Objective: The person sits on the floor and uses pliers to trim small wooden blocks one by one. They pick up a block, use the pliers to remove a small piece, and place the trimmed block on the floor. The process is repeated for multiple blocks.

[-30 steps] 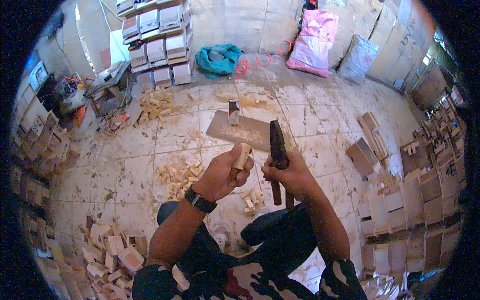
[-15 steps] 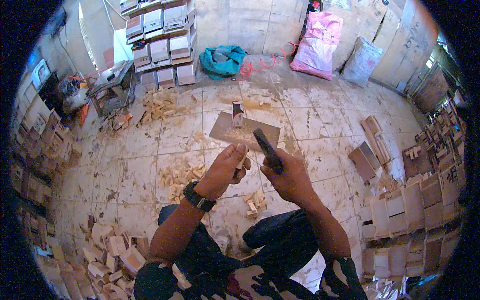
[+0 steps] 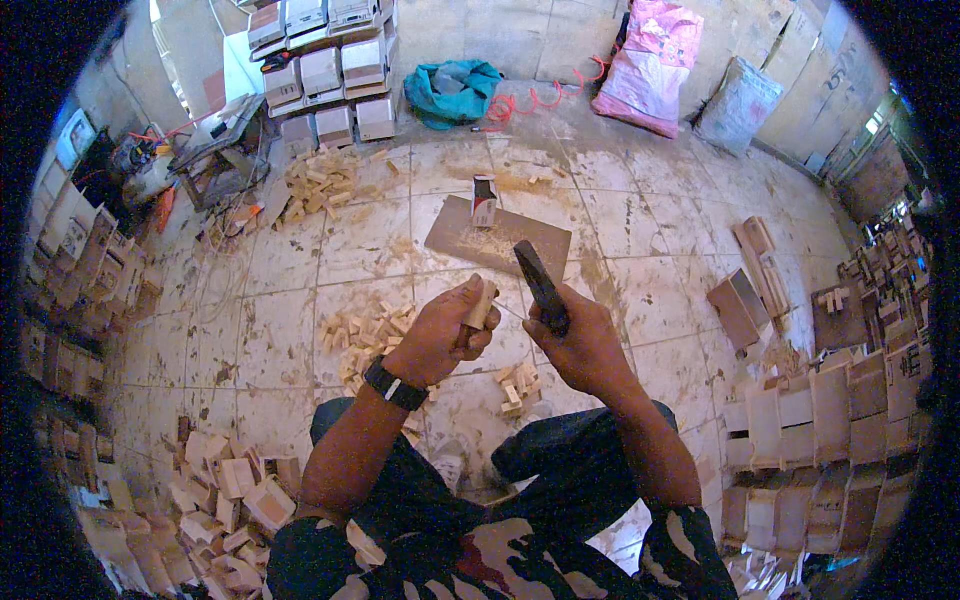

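Observation:
My left hand (image 3: pixel 445 330), with a black watch on its wrist, is closed around a small pale wooden block (image 3: pixel 482 304). In my right hand (image 3: pixel 580 345) is a black elongated tool (image 3: pixel 540 283), its dark body sticking up past the thumb. A thin light-coloured rod (image 3: pixel 511 313) runs from beside the right fingers toward the block; whether its tip touches the wood I cannot tell. Both hands are raised over the floor, just nearer than a brown board (image 3: pixel 460 235) scattered with shavings. A small open carton (image 3: pixel 484 203) stands upright on that board.
Small wooden pieces (image 3: pixel 365 335) lie heaped left of my hands, with a few more (image 3: pixel 518 388) between my knees. Larger wooden blocks (image 3: pixel 235 490) pile up at lower left. Stacked wooden parts (image 3: pixel 815 420) line the right. A teal sack (image 3: pixel 450 92) and pink sack (image 3: pixel 650 70) stand along the back.
The block in my left hand shows more fully, and my hands are slightly farther apart. The black tool stands a little higher. The whole view has shifted slightly.

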